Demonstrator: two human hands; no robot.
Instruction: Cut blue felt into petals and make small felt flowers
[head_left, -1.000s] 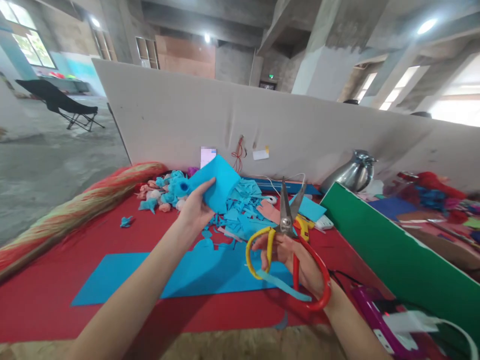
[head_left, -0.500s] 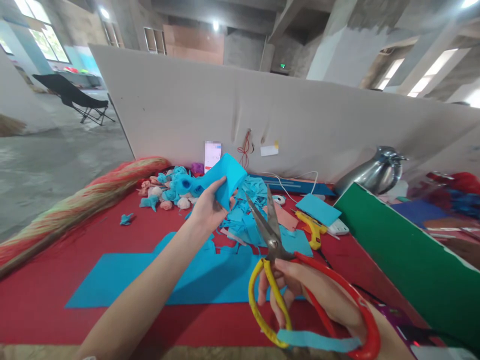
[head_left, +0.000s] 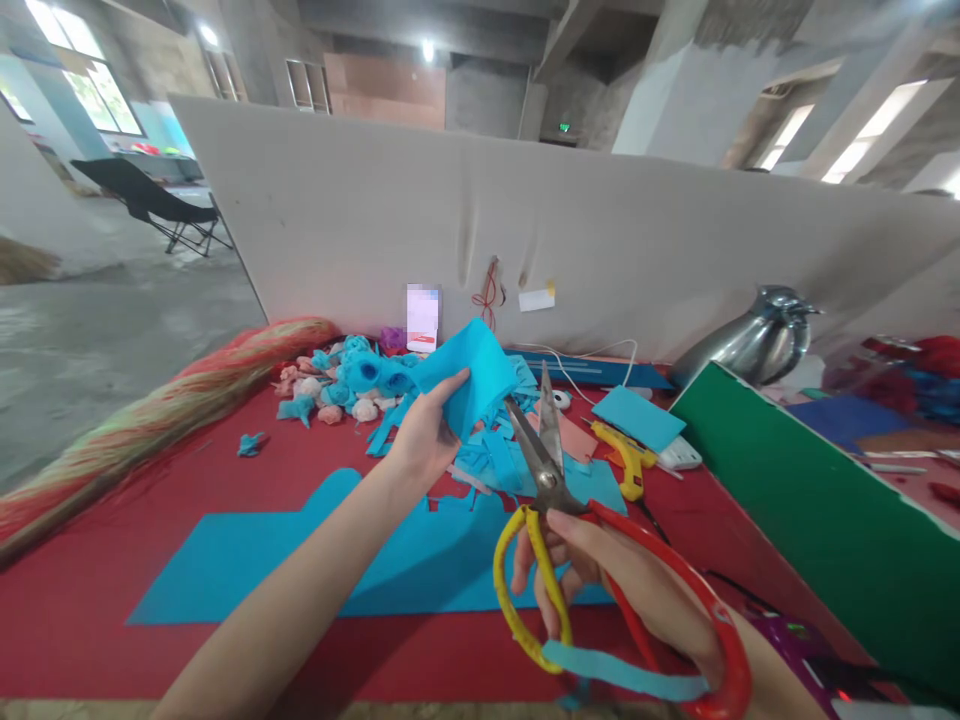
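My left hand [head_left: 431, 428] is closed on a folded blue sheet [head_left: 478, 372], thumb on its near face, above a heap of scraps. In my right hand [head_left: 592, 560] is a pair of scissors [head_left: 549, 475] with one yellow and one red handle. Their blades stand apart and point up, the left tip close to the sheet's right lower edge. A pale blue strip [head_left: 626, 670] is wound across the scissor handles. Under my forearms a large blue sheet [head_left: 247, 555] lies flat on the red tabletop [head_left: 97, 640], its far edge cut unevenly.
Blue scraps [head_left: 487, 460] lie behind the large sheet. Blue and pink rolled flowers [head_left: 352, 380] are piled at the back left, near a phone [head_left: 424, 318]. A yellow glue gun [head_left: 626, 460], a metal jug [head_left: 750, 340] and a green board [head_left: 810, 520] stand to the right.
My left hand has moved slightly right and down with the folded sheet, turning it more open toward the scissors. The scissor blades have closed a little, and the sheet's edge is now near them.
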